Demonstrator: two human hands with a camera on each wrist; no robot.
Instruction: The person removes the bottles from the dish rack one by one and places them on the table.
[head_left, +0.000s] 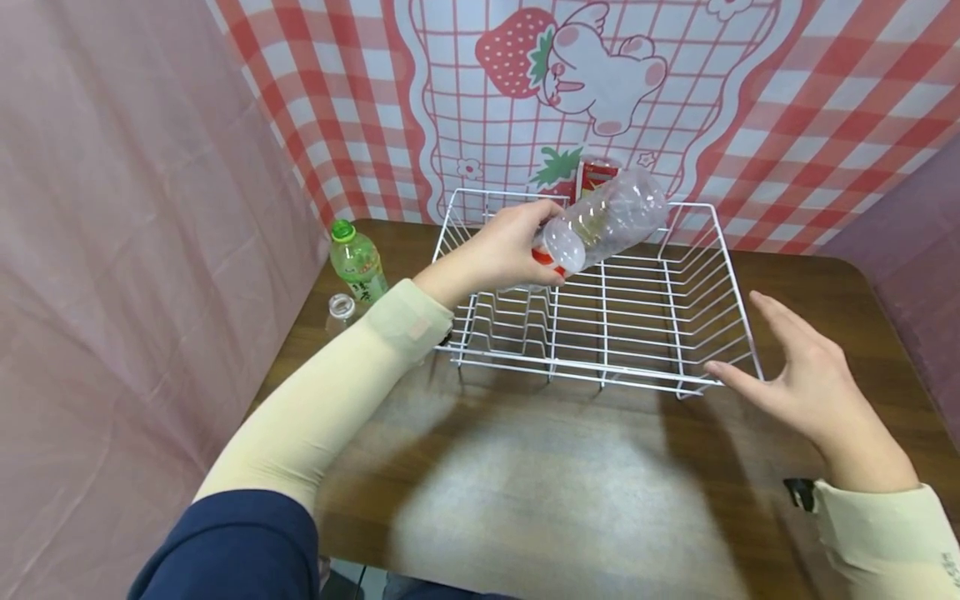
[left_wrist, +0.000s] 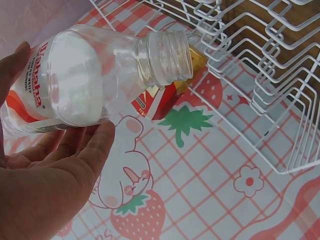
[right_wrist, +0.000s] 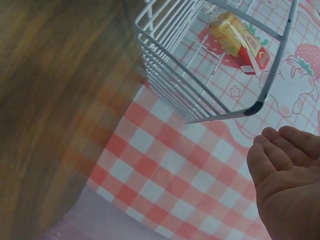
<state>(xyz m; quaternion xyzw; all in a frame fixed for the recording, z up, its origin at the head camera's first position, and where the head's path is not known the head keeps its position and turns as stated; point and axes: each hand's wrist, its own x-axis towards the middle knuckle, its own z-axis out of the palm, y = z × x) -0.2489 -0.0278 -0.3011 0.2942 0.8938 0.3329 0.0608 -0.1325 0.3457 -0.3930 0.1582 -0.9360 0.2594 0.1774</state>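
Gripped in my left hand (head_left: 506, 250) is a clear plastic bottle (head_left: 618, 218) with a red and white label. It is tilted above the white wire dish rack (head_left: 622, 364), and the left wrist view shows its neck (left_wrist: 162, 59) without a cap. Thumb and fingers lie on opposite sides of the label. My right hand (head_left: 810, 375) holds nothing and has its fingers extended beside the rack's right end. Behind the bottle, a red and yellow box (right_wrist: 242, 45) is at the back of the rack; in the head view the bottle partly hides it.
Left of the rack stand a green bottle (head_left: 360, 262) with a green cap and a clear bottle (head_left: 341, 308), partly hidden by my left arm. A checkered cloth (head_left: 840, 108) hangs behind the wooden table (head_left: 570, 500), with a pink curtain (head_left: 127, 250) at the left.
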